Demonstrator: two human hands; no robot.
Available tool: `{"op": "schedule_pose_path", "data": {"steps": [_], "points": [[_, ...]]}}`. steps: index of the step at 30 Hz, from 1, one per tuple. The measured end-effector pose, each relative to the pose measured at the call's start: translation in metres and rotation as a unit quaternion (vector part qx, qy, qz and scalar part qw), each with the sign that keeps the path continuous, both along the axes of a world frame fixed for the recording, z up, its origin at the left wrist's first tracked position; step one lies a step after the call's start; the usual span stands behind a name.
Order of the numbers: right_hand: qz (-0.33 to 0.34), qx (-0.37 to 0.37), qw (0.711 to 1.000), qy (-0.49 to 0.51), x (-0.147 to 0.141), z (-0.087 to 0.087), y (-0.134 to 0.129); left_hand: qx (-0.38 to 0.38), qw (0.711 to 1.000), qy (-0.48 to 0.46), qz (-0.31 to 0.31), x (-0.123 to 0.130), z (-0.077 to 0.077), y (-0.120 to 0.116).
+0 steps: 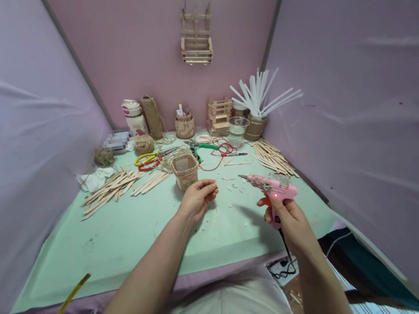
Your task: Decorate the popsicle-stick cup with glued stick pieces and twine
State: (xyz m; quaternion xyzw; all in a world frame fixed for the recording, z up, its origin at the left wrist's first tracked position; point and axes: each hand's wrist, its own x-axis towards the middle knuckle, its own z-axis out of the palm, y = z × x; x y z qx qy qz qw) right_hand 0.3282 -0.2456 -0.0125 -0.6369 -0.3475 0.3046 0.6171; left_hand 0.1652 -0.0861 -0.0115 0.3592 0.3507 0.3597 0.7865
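Observation:
A pink hot glue gun [277,189] with a small red light is gripped in my right hand [287,213], its nozzle pointing left above the table. Its black cord hangs down past the table edge. My left hand [200,198] is closed in a pinch at the middle of the table; whatever lies between the fingertips is too small to make out. Just behind that hand stands a small wooden-stick cup [186,173], upright and apart from the glue gun. Tiny wood scraps [233,186] lie between the two hands.
Craft sticks [114,189] are piled at left, with more sticks [272,158] at right. Scissors [150,159], twine [143,144], a plastic cup [237,130] and white glue sticks [259,94] stand or lie toward the back. A stick-built swing [197,48] hangs above.

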Motion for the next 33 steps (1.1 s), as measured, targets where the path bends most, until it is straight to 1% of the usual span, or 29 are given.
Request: {"op": "schedule_pose_path", "data": {"steps": [4,9,15,20,33], "points": [[0.037,-0.027,0.999,-0.028,-0.015,0.0,0.005,0.006,1.0,0.002,0.005,0.0,0.0,0.0],[0.041,-0.03,0.998,-0.043,-0.026,0.003,0.009,0.027,1.0,0.009,0.006,0.0,0.001,-0.002],[0.038,-0.037,0.997,-0.059,-0.026,0.0,0.01,0.045,0.999,0.021,0.005,0.0,0.002,-0.003],[0.048,-0.039,0.997,-0.054,-0.026,-0.003,0.012,0.05,0.999,0.019,0.0,0.0,0.001,-0.003],[0.043,-0.032,0.998,-0.045,-0.027,-0.004,0.012,0.076,0.996,0.04,-0.004,0.0,0.004,-0.006]]}}
